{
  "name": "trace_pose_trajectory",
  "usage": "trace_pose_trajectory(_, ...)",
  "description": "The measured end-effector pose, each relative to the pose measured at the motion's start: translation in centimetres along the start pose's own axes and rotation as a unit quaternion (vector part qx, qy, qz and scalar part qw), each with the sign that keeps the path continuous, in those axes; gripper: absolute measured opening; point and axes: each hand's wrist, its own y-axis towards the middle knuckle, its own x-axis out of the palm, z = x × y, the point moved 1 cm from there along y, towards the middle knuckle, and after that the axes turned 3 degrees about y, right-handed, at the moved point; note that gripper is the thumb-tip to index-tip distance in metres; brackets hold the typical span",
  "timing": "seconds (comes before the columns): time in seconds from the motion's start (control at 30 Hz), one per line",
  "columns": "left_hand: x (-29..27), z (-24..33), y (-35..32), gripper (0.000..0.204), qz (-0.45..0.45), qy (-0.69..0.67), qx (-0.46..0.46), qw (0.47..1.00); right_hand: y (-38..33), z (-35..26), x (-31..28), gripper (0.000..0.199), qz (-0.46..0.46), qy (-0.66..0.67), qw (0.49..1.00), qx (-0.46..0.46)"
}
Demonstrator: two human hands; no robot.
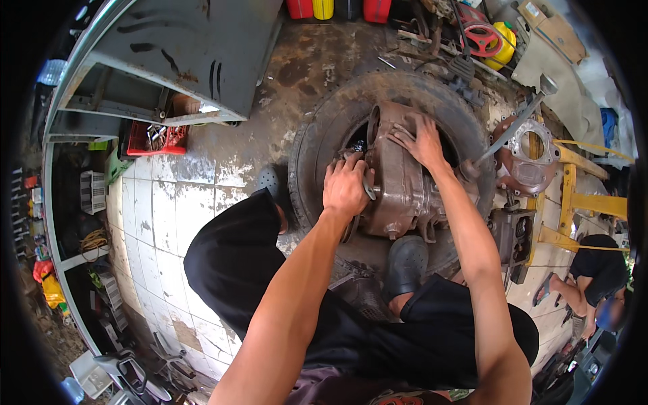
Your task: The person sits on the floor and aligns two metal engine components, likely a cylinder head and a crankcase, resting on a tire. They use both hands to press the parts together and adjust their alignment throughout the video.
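A large brown metal gearbox housing (pixel 398 182) rests on a big black tyre (pixel 317 148) lying flat on the floor. My right hand (pixel 420 140) lies on top of the housing, fingers stretched out and apart. Against the housing's left side is my left hand (pixel 345 183), its fingers curled over. A curved metal edge shows beside its thumb; what the fingers close on is hidden. To the right, a long metal rod with a round, flared end (pixel 516 121) slants up from the housing's side.
My feet in grey clogs (pixel 407 262) are close by the tyre. On the right stand another metal casing (pixel 530 152) and a yellow frame (pixel 570 196). A grey metal cabinet (pixel 182 54) and a red crate (pixel 156 138) are on the left. Another person (pixel 594 280) crouches at far right.
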Motion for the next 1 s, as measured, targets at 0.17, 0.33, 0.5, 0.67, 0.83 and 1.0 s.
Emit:
trace_pose_trajectory(0.17,0.2,-0.3,-0.1,0.026,0.021,-0.007,0.011,1.000,0.7,1.5,1.2,0.074,-0.069,0.045,0.996,-0.015)
trace_pose_trajectory(0.33,-0.2,-0.1,0.1,0.027,0.005,0.015,0.014,1.000,0.5,-0.5,1.6,0.076,-0.091,-0.015,0.995,0.048)
trace_pose_trajectory(0.5,-0.1,0.2,0.2,0.028,0.013,0.026,0.034,0.999,1.0,1.0,1.2,0.077,-0.098,-0.014,0.995,0.002)
trace_pose_trajectory(0.67,0.0,0.2,0.1,0.028,0.009,0.021,0.036,0.999,1.1,-2.9,0.2,0.075,-0.108,-0.072,0.988,0.085)
trace_pose_trajectory(0.83,0.1,0.2,0.1,0.029,0.004,0.028,0.039,0.999,1.1,2.2,0.2,0.076,-0.148,-0.009,0.988,-0.043)
trace_pose_trajectory(1.0,-0.2,0.3,0.2,0.031,0.010,0.030,0.049,0.998,0.9,-0.4,0.5,0.072,-0.122,-0.066,0.990,0.028)
